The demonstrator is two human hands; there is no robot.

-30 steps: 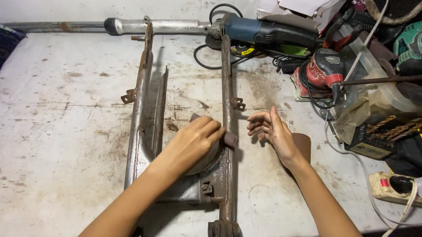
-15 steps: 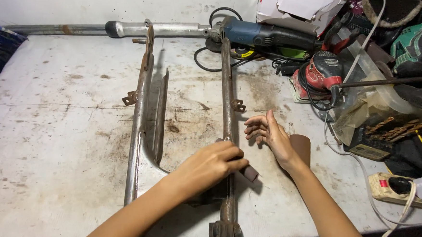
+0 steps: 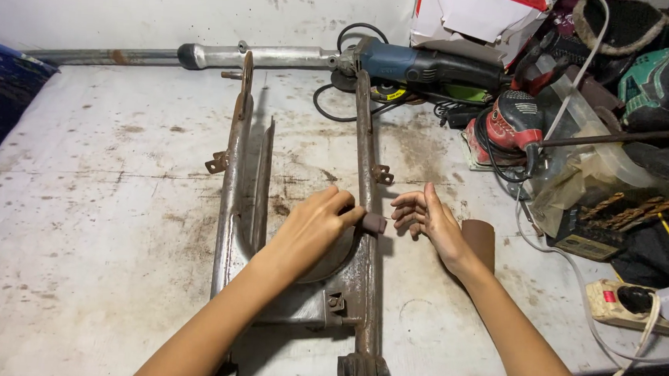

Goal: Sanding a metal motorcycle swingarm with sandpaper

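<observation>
Rusty steel frame (image 3: 366,174) — sandpaper scrap (image 3: 373,223) under left hand (image 3: 313,229)

The left hand (image 3: 313,229) slid its brown sanding pad (image 3: 373,223) back up the rusty rail (image 3: 365,212). It ended just beside the right hand (image 3: 428,220).

At the back of your bench (image 3: 81,220) lies a long grey metal pipe (image 3: 257,56), next to a blue angle grinder (image 3: 425,65) w/ a black cord. On your right there's a red power tool (image 3: 515,121), a green one (image 3: 664,79), drill bits (image 3: 623,212) and a white power strip (image 3: 633,307). A brown roll (image 3: 478,243) stands nearby.
</observation>
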